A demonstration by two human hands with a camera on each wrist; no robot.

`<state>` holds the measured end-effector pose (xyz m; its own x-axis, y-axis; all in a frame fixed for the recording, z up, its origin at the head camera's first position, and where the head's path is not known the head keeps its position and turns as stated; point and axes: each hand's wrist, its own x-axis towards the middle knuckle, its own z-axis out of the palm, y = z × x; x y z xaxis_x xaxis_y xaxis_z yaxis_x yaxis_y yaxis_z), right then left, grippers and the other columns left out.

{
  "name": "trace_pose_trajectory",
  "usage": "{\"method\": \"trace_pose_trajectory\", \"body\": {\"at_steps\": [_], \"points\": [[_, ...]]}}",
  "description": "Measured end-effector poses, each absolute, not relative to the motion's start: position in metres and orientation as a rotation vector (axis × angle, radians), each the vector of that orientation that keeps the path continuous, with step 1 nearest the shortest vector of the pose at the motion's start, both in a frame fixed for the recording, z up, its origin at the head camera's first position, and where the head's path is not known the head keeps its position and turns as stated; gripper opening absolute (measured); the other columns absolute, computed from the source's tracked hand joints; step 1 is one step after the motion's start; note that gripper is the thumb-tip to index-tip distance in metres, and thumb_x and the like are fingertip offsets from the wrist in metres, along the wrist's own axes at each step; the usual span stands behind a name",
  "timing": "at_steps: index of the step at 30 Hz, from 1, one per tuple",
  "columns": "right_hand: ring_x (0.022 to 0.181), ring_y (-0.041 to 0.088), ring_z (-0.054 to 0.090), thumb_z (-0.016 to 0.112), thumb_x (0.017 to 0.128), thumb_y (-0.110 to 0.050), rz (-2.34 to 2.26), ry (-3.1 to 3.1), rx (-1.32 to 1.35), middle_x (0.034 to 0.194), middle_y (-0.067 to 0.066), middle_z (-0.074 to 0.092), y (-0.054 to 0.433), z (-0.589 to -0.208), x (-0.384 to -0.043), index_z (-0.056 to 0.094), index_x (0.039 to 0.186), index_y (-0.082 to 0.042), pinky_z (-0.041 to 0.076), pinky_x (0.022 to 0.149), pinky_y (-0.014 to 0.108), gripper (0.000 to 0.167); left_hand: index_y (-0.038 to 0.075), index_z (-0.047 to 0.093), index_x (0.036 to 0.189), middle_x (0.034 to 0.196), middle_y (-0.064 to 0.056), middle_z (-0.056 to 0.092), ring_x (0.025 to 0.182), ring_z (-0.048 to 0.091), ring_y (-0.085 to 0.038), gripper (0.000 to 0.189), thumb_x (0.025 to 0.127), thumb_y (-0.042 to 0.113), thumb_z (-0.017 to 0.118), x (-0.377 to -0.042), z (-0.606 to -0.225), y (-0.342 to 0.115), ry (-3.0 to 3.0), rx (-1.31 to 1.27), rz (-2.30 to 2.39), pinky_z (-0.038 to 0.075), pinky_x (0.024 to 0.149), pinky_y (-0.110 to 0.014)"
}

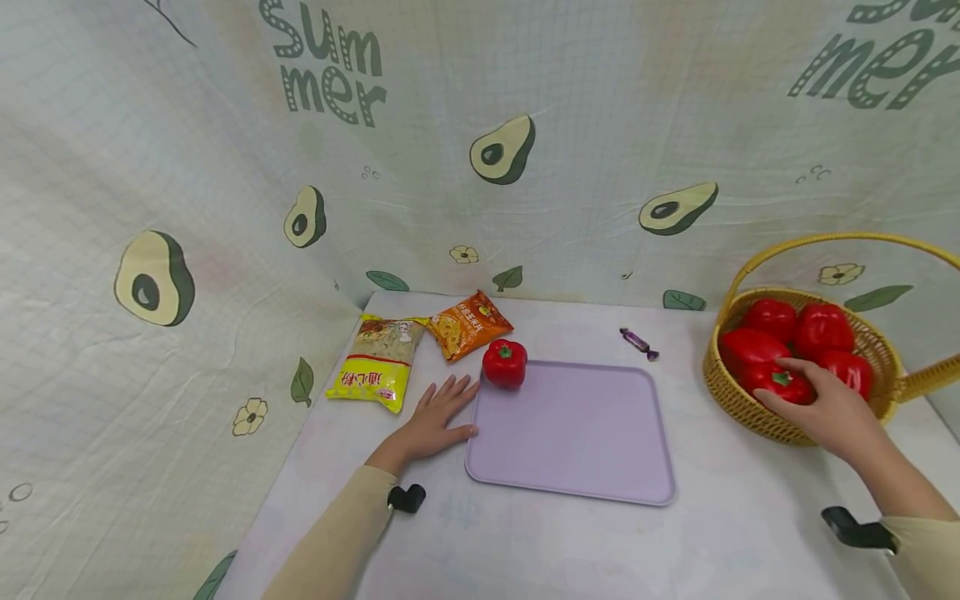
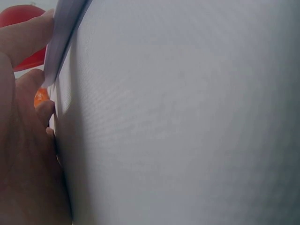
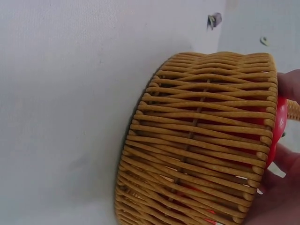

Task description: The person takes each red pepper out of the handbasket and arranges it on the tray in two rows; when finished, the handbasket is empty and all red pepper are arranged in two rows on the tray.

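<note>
My right hand (image 1: 832,408) reaches over the front rim of a yellow wicker basket (image 1: 738,400). Its thumb and fingers curl round a red bell pepper (image 1: 776,382) with a green stem, still among several other red peppers (image 1: 823,329). In the right wrist view the woven side (image 3: 201,140) covers most of that pepper. My left hand (image 1: 437,423) lies on the table with straight, spread fingers, its thumb touching the left edge of a lilac tray (image 1: 573,433). Another red bell pepper (image 1: 505,364) sits at the tray's far left corner.
Left of the tray lies a yellow bag of dry food (image 1: 378,358), with an orange snack packet (image 1: 468,325) beside it. A purple wrapped candy (image 1: 639,343) is on the table behind the tray. The basket's tall handle (image 1: 847,237) arches above it. A printed cloth hangs behind.
</note>
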<state>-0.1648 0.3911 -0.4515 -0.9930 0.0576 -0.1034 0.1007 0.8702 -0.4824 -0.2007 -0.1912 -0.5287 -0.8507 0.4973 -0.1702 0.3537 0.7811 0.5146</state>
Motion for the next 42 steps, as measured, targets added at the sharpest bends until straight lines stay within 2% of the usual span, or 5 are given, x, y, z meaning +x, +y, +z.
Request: {"method": "trace_pose_trajectory", "body": {"at_steps": [26,42], "points": [[0.120,0.062,0.031,0.069,0.094,-0.050,-0.791,3.109,0.156,0.141,0.043,0.033,0.382,-0.452,-0.158,0.036,0.151,0.005,0.039,0.084,0.082,0.085,0.031,0.019,0.164,0.171,0.003,0.010,0.157,-0.003,-0.023,0.079,0.098,0.057,0.054,-0.201,-0.530,-0.193,2.672,0.690,0.705,-0.009,0.124,-0.053],[0.128,0.062,0.029,0.074,0.093,-0.039,-0.830,3.165,0.148,0.148,0.039,0.031,0.362,-0.431,-0.156,0.037,0.152,-0.002,0.042,0.081,0.082,0.080,0.030,0.019,0.164,0.171,0.002,0.010,0.157,-0.003,-0.024,0.079,0.099,0.055,0.055,-0.201,-0.530,-0.194,2.668,0.684,0.707,-0.008,0.123,-0.054]]}}
